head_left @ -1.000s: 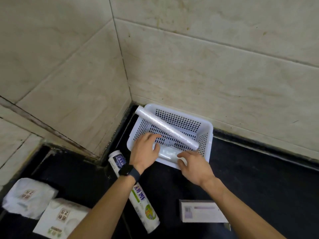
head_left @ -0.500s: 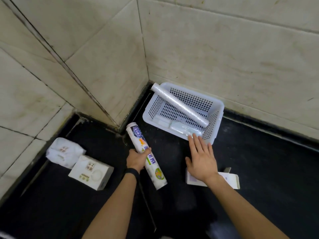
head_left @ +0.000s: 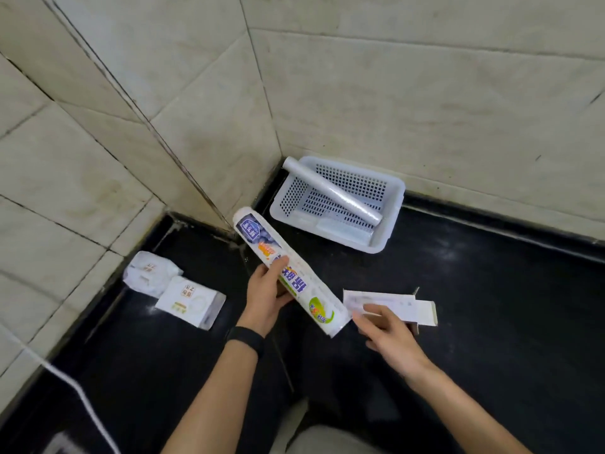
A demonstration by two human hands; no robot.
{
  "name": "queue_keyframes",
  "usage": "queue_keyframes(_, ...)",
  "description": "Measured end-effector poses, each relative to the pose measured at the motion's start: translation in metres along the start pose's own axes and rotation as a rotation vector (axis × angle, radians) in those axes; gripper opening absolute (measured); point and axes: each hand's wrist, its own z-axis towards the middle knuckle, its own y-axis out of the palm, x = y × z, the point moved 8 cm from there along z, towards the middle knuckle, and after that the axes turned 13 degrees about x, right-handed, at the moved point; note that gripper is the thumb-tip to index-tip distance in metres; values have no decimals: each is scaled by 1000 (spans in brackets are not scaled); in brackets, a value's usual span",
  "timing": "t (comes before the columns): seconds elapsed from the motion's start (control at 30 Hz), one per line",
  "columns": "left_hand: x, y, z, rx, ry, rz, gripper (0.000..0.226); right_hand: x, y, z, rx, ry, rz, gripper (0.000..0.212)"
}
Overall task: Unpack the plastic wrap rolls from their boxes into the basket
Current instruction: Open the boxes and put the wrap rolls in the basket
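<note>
Fingers of the left hand (head_left: 266, 294) wrap around the middle of a printed box (head_left: 288, 275), held off the black floor (head_left: 491, 306) at a slant. Open and empty, the right hand (head_left: 386, 332) reaches for its near end. Two bare rolls (head_left: 332, 191) already lie in the basket (head_left: 391, 221). A one-handed mid-grip may let the box twist as its flap is pulled, and the roll could slide out onto the floor.

My left hand (head_left: 266, 291) covered part of the print on the long printed package (head_left: 288, 273), and that print was too blurred to read. My right hand (head_left: 388, 332) hid the near edge of the open box (head_left: 393, 306). Both elbows fell outside the bottom edge.
</note>
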Motion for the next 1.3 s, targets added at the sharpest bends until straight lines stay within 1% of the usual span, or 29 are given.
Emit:
queue_keyframes(0.07,6,13,-13,-22,33,-37,32,20,-12,-14,95,59,163,35)
queue_keyframes(0.1,7,19,-19,-33,54,-39,34,26,-17,-21,102,94,274,24)
queue_keyframes(0.13,8,25,-26,-44,77,-33,36,29,-19,-27,80,129,396,20)
queue_keyframes(0.2,5,37,-38,-45,130,-14,38,30,-24,-38,19,170,584,28)
queue_keyframes(0.23,3,41,-44,-36,156,-9,38,29,-28,-43,8,177,634,32)
queue_keyframes(0.33,-8,53,-59,-25,193,-19,41,29,-38,-53,13,205,700,37)
queue_keyframes(0.5,-19,76,-76,-81,247,57,45,37,-57,-57,59,276,781,36)
queue_keyframes(0.57,-20,83,-81,-101,246,74,44,38,-61,-57,9,324,830,38)
queue_keyframes(0.63,-22,87,-86,-124,240,94,41,38,-62,-57,-62,351,853,35)
queue_keyframes(0.67,-23,89,-87,-140,243,111,39,39,-63,-56,-71,349,823,32)
queue_keyframes(0.73,-26,90,-89,-157,265,182,38,47,-71,-51,-10,318,642,27)
queue_keyframes(0.8,-22,87,-88,-151,357,321,40,55,-91,-44,110,256,428,22)
queue_keyframes(0.83,-17,86,-88,-150,430,407,42,55,-102,-42,163,227,374,21)
queue_keyframes(0.93,-3,82,-90,-208,642,682,47,33,-130,-34,237,111,396,23)
queue_keyframes(1.0,1,83,-92,-249,787,909,56,4,-142,-31,243,-11,407,30)
queue_keyframes(1.03,2,84,-95,-264,881,1039,60,-11,-146,-30,243,-73,396,38)
queue_keyframes(1.1,3,89,-102,-296,1086,1290,66,-37,-150,-29,235,-166,350,61)
queue_keyframes(1.13,1,91,-105,-315,1161,1394,67,-45,-149,-28,220,-199,317,71)
queue_keyframes(1.17,-1,91,-106,-332,1206,1482,68,-52,-147,-27,201,-229,272,75)
queue_keyframes(1.23,-4,89,-107,-349,1246,1601,65,-60,-139,-28,163,-280,143,73)
queue_keyframes(1.3,-6,87,-107,-343,1279,1660,65,-57,-130,-25,153,-320,-23,63)
